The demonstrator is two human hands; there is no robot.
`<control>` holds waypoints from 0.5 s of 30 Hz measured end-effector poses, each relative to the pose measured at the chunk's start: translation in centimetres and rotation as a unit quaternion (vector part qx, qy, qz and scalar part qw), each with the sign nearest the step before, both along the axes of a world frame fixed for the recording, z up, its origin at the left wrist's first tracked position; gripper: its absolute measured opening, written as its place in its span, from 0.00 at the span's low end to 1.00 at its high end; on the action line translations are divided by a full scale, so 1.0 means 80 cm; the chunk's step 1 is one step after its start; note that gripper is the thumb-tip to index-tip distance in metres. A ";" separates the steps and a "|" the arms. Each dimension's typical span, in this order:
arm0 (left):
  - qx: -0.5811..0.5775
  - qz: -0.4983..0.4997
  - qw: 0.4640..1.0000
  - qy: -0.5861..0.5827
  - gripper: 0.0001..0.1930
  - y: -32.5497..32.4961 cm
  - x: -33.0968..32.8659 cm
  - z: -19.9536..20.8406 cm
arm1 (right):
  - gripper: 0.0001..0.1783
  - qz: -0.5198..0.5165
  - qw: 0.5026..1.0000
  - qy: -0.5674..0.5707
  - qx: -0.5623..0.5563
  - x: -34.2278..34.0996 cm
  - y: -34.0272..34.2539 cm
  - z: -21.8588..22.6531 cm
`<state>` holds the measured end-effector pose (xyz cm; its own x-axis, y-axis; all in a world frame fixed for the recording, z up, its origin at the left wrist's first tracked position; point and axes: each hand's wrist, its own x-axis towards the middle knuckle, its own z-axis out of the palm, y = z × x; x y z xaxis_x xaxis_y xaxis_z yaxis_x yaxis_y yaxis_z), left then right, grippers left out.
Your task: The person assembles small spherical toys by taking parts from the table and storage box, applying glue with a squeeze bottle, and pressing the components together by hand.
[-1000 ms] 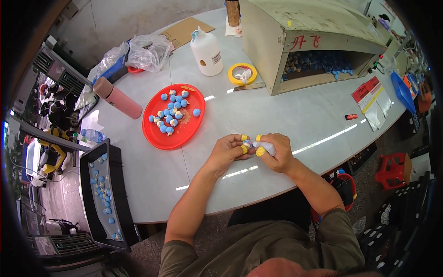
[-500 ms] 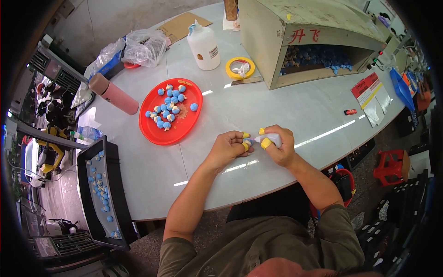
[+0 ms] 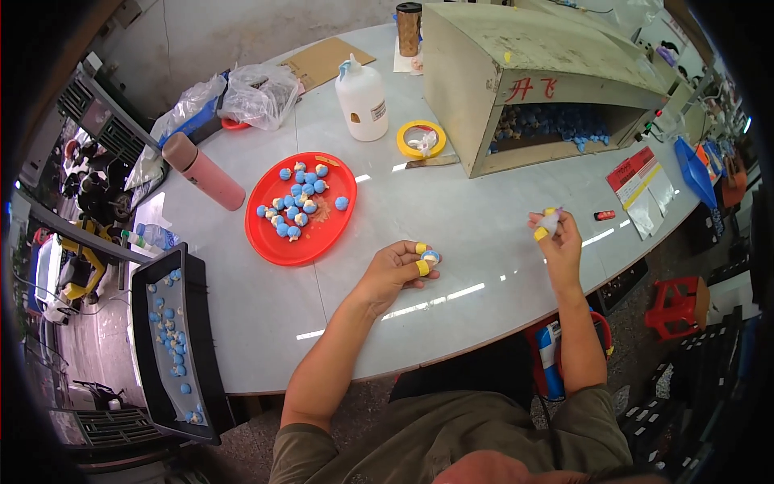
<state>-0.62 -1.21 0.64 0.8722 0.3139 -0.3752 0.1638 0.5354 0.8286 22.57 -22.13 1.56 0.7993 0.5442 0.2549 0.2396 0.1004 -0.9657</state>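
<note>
Over the middle of the table, my left hand pinches a small blue-and-cream ball between thumb and fingers, which wear yellow finger covers. Off to the right, my right hand is closed around a small whitish squeeze bottle, apart from the ball; its fingers partly hide the bottle. Two of this hand's fingertips are covered in yellow as well. To the left of my left hand lies a round red plate holding several similar blue balls with cream tops.
At far left stands a black tray with more blue balls. A pink flask, white bottle and yellow tape roll sit farther back. A beige box holds blue pieces. Papers and a small red cylinder lie right.
My right hand has moved right and away with the squeeze bottle, whose tip was at the ball. My left hand stays near the same place, still gripping the ball.
</note>
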 end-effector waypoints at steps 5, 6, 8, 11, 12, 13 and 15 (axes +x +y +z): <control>-0.022 0.013 1.000 -0.012 0.16 -0.005 0.004 0.001 | 0.11 -0.212 0.956 -0.134 -0.151 0.103 -0.093 -0.034; -0.041 0.016 0.999 -0.020 0.17 -0.005 0.004 -0.001 | 0.11 -0.274 0.924 -0.168 -0.206 0.117 -0.106 -0.038; -0.044 0.013 0.999 -0.023 0.17 -0.005 0.004 -0.003 | 0.12 -0.280 0.915 -0.163 -0.239 0.130 -0.119 -0.041; -0.047 0.014 0.999 -0.019 0.17 -0.006 0.004 -0.003 | 0.16 -0.272 0.918 -0.149 -0.246 0.142 -0.128 -0.055; -0.047 0.019 0.999 -0.012 0.17 -0.006 0.004 -0.003 | 0.19 -0.280 0.918 -0.160 -0.230 0.141 -0.129 -0.061; -0.047 0.022 0.999 -0.012 0.17 -0.006 0.004 -0.003 | 0.23 -0.285 0.919 -0.172 -0.213 0.139 -0.124 -0.062; -0.056 0.027 0.998 -0.019 0.17 -0.006 0.004 -0.003 | 0.26 -0.330 0.892 -0.240 -0.193 0.130 -0.127 -0.069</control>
<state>-0.31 -1.72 0.41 0.8694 0.3183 -0.3780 0.1031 0.6314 0.7686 32.98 -32.26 -3.98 0.8274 0.1174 0.5492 0.5189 -0.5337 -0.6677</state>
